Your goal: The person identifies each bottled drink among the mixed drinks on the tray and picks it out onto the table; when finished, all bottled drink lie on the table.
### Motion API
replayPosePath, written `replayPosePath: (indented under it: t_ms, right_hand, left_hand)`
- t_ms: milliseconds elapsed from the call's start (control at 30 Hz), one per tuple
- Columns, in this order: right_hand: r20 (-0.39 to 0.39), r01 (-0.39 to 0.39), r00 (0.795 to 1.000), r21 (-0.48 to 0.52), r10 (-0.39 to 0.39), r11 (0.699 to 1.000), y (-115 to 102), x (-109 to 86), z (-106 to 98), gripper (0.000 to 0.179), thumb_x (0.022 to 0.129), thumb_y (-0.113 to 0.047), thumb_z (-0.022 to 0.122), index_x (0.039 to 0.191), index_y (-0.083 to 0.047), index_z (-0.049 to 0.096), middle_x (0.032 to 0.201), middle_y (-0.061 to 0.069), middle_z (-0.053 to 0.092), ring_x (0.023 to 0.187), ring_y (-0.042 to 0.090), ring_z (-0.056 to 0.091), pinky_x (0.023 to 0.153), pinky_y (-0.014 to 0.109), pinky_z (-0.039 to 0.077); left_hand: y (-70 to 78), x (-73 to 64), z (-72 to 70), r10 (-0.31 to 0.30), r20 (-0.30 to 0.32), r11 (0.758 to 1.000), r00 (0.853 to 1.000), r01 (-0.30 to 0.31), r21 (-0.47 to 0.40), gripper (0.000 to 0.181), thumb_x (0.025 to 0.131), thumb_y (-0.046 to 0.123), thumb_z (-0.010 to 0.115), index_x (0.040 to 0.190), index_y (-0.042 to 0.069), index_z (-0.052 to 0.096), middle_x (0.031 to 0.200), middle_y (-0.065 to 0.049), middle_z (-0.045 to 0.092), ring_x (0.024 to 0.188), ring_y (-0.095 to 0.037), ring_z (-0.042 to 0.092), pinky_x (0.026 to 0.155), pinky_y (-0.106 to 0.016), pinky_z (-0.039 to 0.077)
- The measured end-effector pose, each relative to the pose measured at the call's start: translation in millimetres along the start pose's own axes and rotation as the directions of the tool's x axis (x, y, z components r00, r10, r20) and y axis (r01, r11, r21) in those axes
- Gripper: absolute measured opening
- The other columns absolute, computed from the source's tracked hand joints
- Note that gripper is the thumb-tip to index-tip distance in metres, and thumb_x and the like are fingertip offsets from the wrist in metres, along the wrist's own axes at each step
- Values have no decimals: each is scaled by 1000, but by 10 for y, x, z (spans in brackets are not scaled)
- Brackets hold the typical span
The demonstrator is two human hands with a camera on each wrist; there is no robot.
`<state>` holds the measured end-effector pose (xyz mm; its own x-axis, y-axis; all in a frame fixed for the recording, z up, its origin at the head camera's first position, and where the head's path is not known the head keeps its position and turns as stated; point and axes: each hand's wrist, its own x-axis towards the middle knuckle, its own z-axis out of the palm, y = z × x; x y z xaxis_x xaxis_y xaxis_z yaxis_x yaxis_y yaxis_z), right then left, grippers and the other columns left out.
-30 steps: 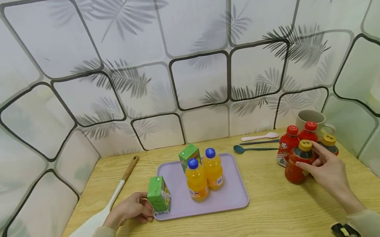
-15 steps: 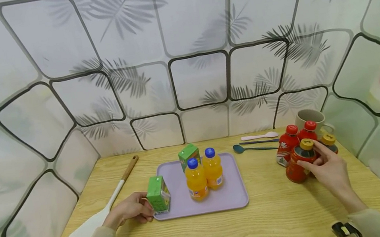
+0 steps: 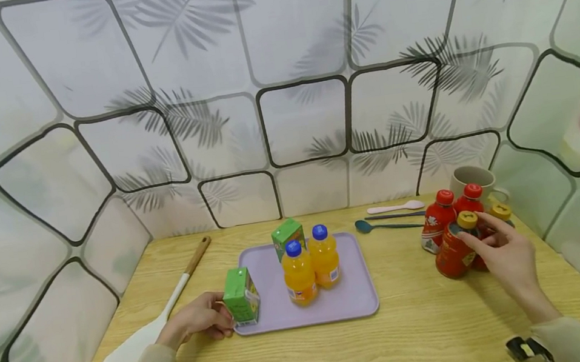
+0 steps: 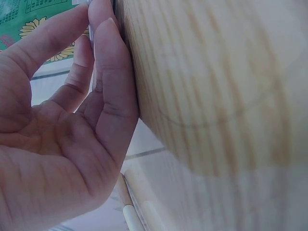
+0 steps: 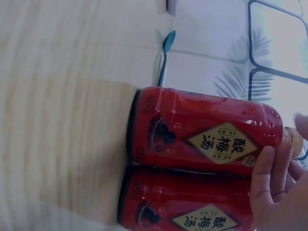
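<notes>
In the head view my left hand (image 3: pixel 205 319) is at the tray's front left corner. Thumb and fingers (image 4: pixel 113 72) pinch the rim of the lilac tray (image 3: pixel 340 309) close over the table, beside a green drink carton (image 3: pixel 240 297). Another green carton (image 3: pixel 288 237) and two orange juice bottles (image 3: pixel 299 277) with blue caps stand on the tray. My right hand (image 3: pixel 512 259) is at a red plum drink bottle (image 3: pixel 454 254) with a yellow cap, fingertips on its shoulder. This bottle stands upright against a second one like it (image 5: pixel 202 199), largely hidden by the hand in the head view.
Two red-capped bottles (image 3: pixel 435 226) and a beige mug (image 3: pixel 468 179) stand behind the right hand. A pink spoon (image 3: pixel 395 208), a dark stick-like utensil (image 3: pixel 394 216) and a teal spoon (image 3: pixel 384 227) lie at the back. A white spatula (image 3: pixel 138 345) lies at the left.
The yellow-capped bottle has shifted slightly right and come upright beside its twin. My right hand has moved a little right, its thumb higher on the bottle. The left hand and tray look unchanged.
</notes>
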<state>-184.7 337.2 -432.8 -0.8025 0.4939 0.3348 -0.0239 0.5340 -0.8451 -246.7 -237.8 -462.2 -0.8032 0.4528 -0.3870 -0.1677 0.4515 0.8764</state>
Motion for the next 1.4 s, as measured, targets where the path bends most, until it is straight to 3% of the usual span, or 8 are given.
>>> replayPosePath:
  t_ms: [200, 367, 600, 933, 1167, 1400]
  right_hand:
    - [-84, -65, 993, 192, 82, 979, -31, 13, 16, 29, 87, -18, 74, 114, -9, 68, 86, -16, 63, 60, 2, 57, 53, 12, 51]
    - [-97, -54, 992, 215, 76, 975, -50, -10, 46, 17, 88, -18, 73, 102, -7, 71, 71, -14, 64, 55, 6, 58, 50, 15, 50]
    - [-17, 18, 1000, 218, -14, 976, -149, -121, 143, 20, 90, -16, 71, 102, 0, 69, 69, -11, 66, 55, 6, 59, 48, 17, 50]
    - [91, 55, 993, 218, -76, 974, -254, -200, 394, 24, 92, -21, 69, 103, 0, 68, 72, -6, 69, 59, 6, 64, 57, 17, 55]
    - [251, 41, 961, 293, -118, 955, -328, -226, 624, 29, 94, -22, 67, 103, 5, 67, 73, -4, 68, 60, 8, 64, 56, 22, 56]
    - [427, -29, 898, 298, -106, 954, -390, -258, 868, 32, 94, -23, 66, 107, 7, 66, 80, 4, 69, 67, 10, 65, 62, 26, 58]
  left_hand:
    - [-5, 7, 3, 3, 4, 1000, 1000, -3, 0, 49, 82, -2, 67, 128, -5, 51, 85, -8, 64, 69, -16, 66, 60, -28, 58]
    - [-4, 11, -1, 7, 7, 1000, 1000, -7, 2, 50, 82, -2, 67, 129, -5, 51, 85, -8, 64, 69, -16, 67, 60, -28, 58]
    - [3, 17, 11, 8, 6, 1000, 1000, -8, -2, 51, 82, -3, 67, 130, -5, 50, 85, -8, 64, 68, -16, 66, 60, -28, 58]
    - [-17, 21, 18, 15, 8, 1000, 1000, -15, 5, 50, 83, -1, 67, 130, -4, 51, 85, -9, 64, 69, -17, 67, 61, -29, 58]
    - [-32, 8, 27, 10, 9, 1000, 1000, -10, 1, 52, 83, -1, 67, 132, -5, 49, 86, -9, 64, 69, -17, 67, 60, -29, 58]
    - [-11, -4, 1, 9, 6, 1000, 1000, -9, 0, 53, 83, -1, 69, 131, -5, 50, 87, -9, 64, 69, -17, 67, 60, -30, 58]
